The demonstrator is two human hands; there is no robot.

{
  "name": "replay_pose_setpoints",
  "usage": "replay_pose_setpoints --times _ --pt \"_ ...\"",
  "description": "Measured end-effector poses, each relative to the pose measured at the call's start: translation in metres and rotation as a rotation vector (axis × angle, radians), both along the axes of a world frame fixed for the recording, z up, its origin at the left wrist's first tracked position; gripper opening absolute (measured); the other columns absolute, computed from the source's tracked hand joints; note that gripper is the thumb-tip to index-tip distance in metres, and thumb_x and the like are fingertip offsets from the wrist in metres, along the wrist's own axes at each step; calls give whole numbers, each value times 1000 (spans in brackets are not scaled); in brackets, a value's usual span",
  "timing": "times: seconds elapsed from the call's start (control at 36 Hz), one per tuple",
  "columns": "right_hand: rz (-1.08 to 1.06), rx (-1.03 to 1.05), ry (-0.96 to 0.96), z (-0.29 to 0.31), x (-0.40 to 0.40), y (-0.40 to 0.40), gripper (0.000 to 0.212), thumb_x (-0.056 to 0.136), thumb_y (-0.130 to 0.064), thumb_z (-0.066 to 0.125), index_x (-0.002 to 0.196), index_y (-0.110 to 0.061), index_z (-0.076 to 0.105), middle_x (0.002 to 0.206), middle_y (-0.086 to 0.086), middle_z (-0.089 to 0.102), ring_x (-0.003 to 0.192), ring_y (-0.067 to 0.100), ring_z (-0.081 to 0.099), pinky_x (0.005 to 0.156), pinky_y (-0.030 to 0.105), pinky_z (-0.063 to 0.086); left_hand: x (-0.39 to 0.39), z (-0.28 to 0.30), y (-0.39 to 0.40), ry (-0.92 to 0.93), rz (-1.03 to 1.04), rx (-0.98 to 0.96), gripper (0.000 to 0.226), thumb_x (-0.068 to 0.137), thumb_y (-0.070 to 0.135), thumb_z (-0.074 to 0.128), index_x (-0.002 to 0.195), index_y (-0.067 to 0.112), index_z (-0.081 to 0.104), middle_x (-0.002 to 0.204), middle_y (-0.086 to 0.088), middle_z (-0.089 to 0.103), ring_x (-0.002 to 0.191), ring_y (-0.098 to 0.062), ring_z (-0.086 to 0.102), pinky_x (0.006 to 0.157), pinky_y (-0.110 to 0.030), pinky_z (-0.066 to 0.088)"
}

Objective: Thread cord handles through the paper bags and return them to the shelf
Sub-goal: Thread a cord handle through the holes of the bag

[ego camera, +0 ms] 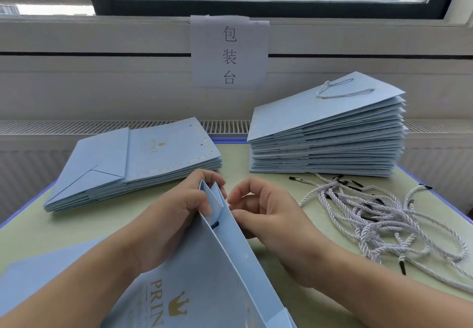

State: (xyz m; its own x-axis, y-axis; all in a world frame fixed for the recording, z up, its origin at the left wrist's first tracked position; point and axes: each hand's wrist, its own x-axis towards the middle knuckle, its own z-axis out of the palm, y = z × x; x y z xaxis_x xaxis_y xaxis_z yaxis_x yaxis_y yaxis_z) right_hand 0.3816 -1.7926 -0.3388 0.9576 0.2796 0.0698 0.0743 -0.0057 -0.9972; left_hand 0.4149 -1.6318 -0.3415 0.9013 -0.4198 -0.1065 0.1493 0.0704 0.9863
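A light blue paper bag (204,271) with gold PRINCE lettering stands open on edge in front of me. My left hand (176,215) grips its top rim, fingers curled over the folded gusset. A dark cord tip (215,224) pokes through a hole in the bag's wall. My right hand (266,212) is just right of that wall, fingers curled and pinching at the outer side; the cord there is hidden. A loose heap of white twisted cords (378,215) with black tips lies at the right.
A low stack of flat bags (143,158) without handles lies at the left. A taller stack (330,133) at the back right has a bag with a cord handle on top. A paper sign (229,53) hangs on the wall behind. The table (51,225) has a blue edge.
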Motion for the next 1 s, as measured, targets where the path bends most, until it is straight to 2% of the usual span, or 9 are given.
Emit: replay_pose_setpoints --times 0.11,0.25,0.39,0.5,0.61,0.72,0.78,0.89,1.0 --pt "28 79 16 8 -8 -5 17 89 7 52 80 -7 52 73 12 58 53 9 52 51 13 42 1 -2 -3 -30 56 47 51 47 10 47 96 16 58 83 -6 58 75 -27 54 81 -44 44" --pt "8 -305 -307 -2 -8 0 10 69 -20 62 78 -20 58 63 -15 49 57 2 41 54 14 35 5 -4 -1 -46 109 61 48 49 14 48 95 21 61 88 -6 59 81 -30 56 84 -48 45" --pt "-46 -504 -334 -2 -6 1 23 78 -11 64 87 -30 72 76 -15 53 64 2 46 61 12 36 5 -5 -1 -71 141 67 48 48 15 45 92 23 60 94 1 56 86 -28 51 80 -40 42" --pt "-48 -749 -423 1 1 7 16 83 -20 66 96 -26 73 78 -11 48 66 3 41 64 15 31 3 -5 -2 -91 141 105 42 47 16 44 84 27 61 92 0 56 83 -26 50 75 -35 40" --pt "-101 -671 -391 -5 4 11 9 79 -15 69 79 -24 73 84 -10 52 75 6 47 72 25 40 2 -5 -4 -87 136 127 36 47 17 44 75 31 62 95 -6 56 85 -27 50 79 -37 39" --pt "-199 -523 -451 -17 2 7 24 77 -16 74 65 -36 67 109 -26 44 94 -2 50 75 15 41 3 -6 -3 -82 133 130 35 48 18 45 77 30 62 92 -2 54 84 -26 49 79 -38 40" --pt "-244 -515 -553 -18 1 6 15 76 -23 73 72 -35 67 116 -29 38 98 -2 49 76 12 40 4 -7 -3 -85 136 152 36 48 20 46 78 32 62 96 -3 55 86 -27 49 81 -40 41" --pt "-236 -555 -776 -16 0 4 9 76 -33 62 85 -34 61 113 -25 42 74 6 48 64 21 42 5 -8 -4 -84 112 191 40 49 22 47 86 30 60 93 -10 49 86 -28 49 79 -42 39" --pt "-131 -405 -660 -12 3 -2 11 75 -25 68 82 -33 66 105 -22 47 89 1 52 71 12 38 7 -9 -2 -83 118 174 40 48 22 47 84 31 61 93 -8 52 86 -28 49 80 -43 40"
